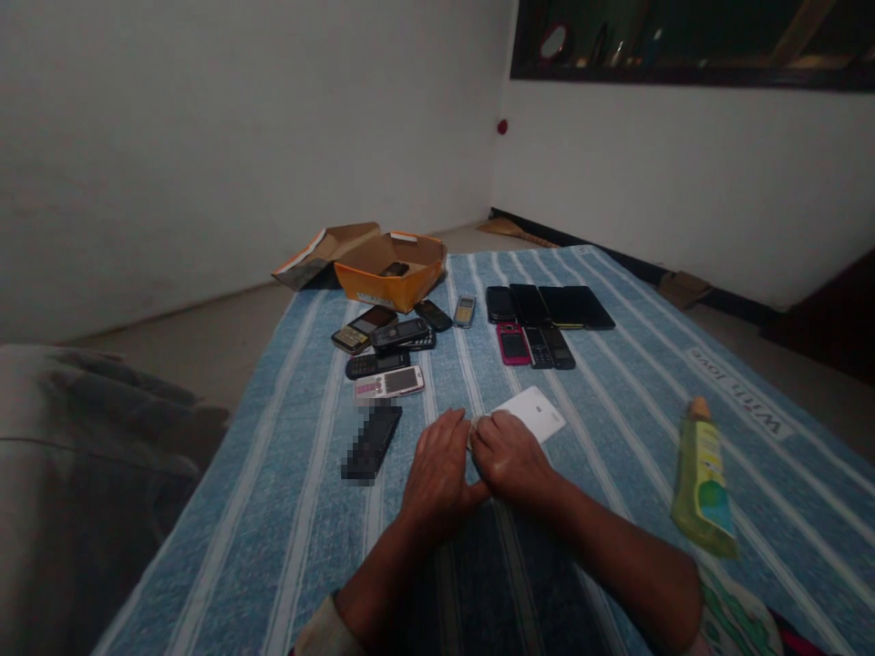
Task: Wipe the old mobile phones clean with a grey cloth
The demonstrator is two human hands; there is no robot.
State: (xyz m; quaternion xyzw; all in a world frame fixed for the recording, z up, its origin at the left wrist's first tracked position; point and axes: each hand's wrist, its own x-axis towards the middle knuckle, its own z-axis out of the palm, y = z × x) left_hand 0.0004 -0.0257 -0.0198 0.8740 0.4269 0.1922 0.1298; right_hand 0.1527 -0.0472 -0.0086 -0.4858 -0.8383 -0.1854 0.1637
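My right hand (512, 460) is closed on a small pale cloth (477, 428), mostly hidden by its fingers. Beside it, my left hand (441, 469) lies nearly flat with fingers stretched forward and thumb reaching toward the right hand. Whatever lies beneath the two hands is hidden. A white card or sheet (537, 413) sits just beyond my right hand. To the left of my left hand is a black phone (375, 442), partly blurred. Farther off, a pink and white phone (389, 382) lies in front of several dark phones (400, 334).
An open orange box (389, 290) with a phone inside stands at the back. Several phones and a black tablet (581, 306) lie in rows at back right. A yellow-green bottle (704, 483) lies at right on the blue striped cloth (635, 437).
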